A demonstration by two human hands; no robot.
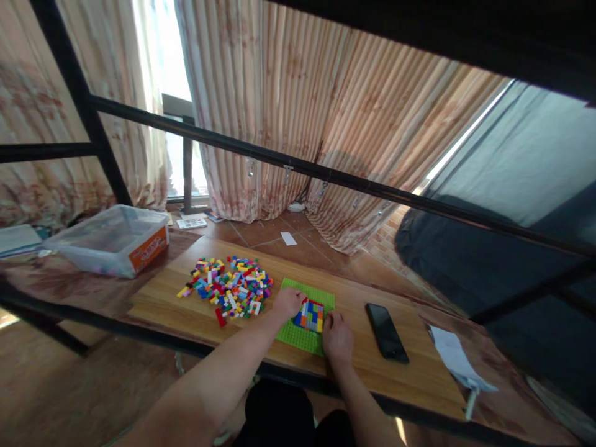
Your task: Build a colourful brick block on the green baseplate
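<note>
A green baseplate (288,336) lies on the wooden board, with a patch of flat-set building bricks (310,316) in blue, orange, yellow, grey and red on it. My left hand (288,302) reaches over the plate's left part, its fingers pinched at the patch's upper left corner. A small red building brick (305,300) shows at those fingertips. On the right edge of the plate, my right hand (338,336) rests with curled fingers beside the patch. A spread heap of loose bricks (237,288) in many colours lies left of the plate.
A black phone (387,333) lies right of the plate on the wooden board (358,363). Farther right is white paper (454,354). A clear plastic box (112,239) with an orange label stands left. A dark metal rail (279,162) crosses before the curtains (298,93).
</note>
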